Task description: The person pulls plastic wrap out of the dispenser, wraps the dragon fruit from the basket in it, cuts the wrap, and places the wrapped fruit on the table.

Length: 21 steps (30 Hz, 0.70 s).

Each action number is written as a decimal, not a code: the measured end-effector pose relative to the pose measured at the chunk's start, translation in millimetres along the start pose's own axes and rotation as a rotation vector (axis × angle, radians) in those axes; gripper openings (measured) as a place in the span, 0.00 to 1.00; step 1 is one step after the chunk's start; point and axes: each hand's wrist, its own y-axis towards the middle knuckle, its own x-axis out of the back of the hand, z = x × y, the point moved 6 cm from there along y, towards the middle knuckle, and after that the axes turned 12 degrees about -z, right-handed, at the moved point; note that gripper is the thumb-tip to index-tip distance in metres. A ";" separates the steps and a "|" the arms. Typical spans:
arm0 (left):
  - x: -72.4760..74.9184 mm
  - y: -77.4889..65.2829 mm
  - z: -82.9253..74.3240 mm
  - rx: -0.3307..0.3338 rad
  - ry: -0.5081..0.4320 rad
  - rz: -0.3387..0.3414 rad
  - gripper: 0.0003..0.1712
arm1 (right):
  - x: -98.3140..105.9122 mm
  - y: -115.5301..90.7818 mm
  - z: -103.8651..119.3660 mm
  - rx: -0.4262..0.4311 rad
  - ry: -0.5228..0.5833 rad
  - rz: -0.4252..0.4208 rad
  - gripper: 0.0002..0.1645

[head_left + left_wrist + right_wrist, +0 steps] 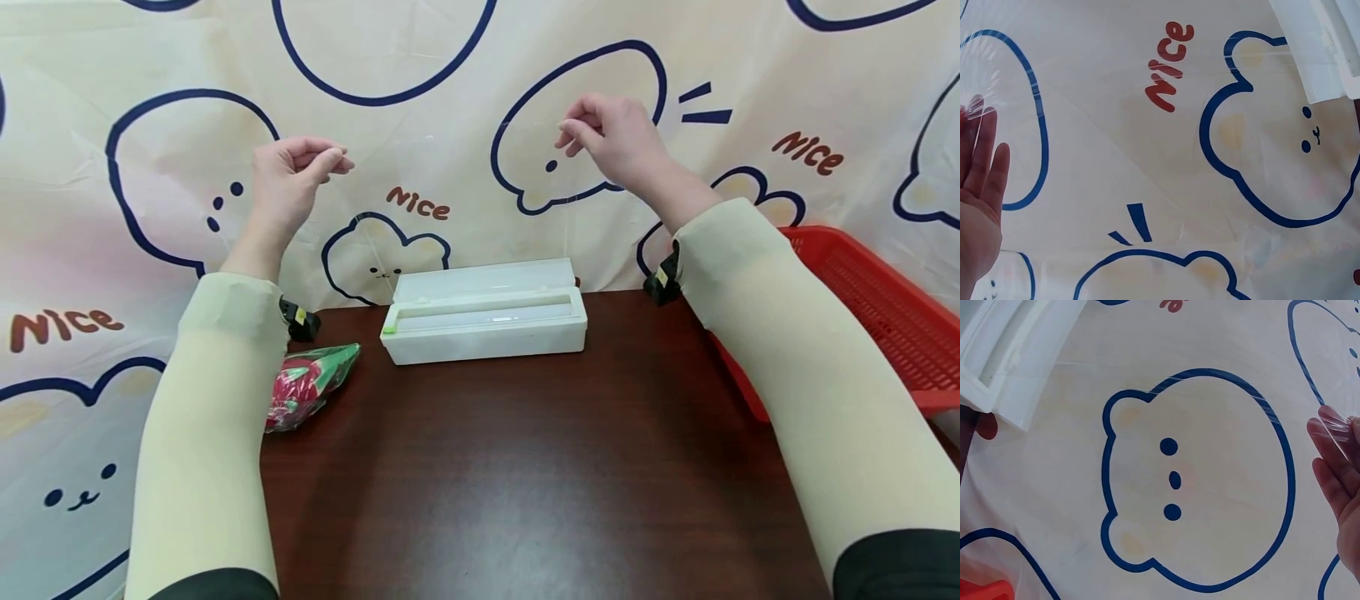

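Raised over the back of the table, my left hand pinches one corner of a clear sheet of plastic wrap. Creases fan out from the fingertips in the left wrist view. My right hand, up at the right, pinches the other corner between thumb and fingers; the film shows over those fingers in the right wrist view. Most of the sheet is too transparent to trace in the head view. Below and between both hands sits a white wrap dispenser box, lid raised, with a pale roll inside.
A red and green item in a clear bag lies at the left, partly behind the left sleeve. At the right stands a red plastic basket, partly covered by the right arm. A printed curtain hangs behind the brown table.
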 end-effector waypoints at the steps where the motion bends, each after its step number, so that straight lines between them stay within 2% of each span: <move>1: 0.6 0.7 -1.3 0.000 -0.005 -0.004 0.10 | 1.1 0.7 0.9 0.002 -0.002 -0.002 0.18; 11: -0.3 4.9 -14.8 0.001 -0.072 -0.057 0.09 | 11.7 6.2 7.1 0.026 -0.034 -0.054 0.19; 17: 2.2 3.3 -24.2 -0.036 -0.118 -0.107 0.08 | 16.4 10.1 11.3 0.023 -0.018 -0.089 0.19; 21: 3.9 0.3 -29.3 -0.027 -0.149 -0.113 0.08 | 19.1 10.1 13.3 0.025 -0.007 -0.107 0.18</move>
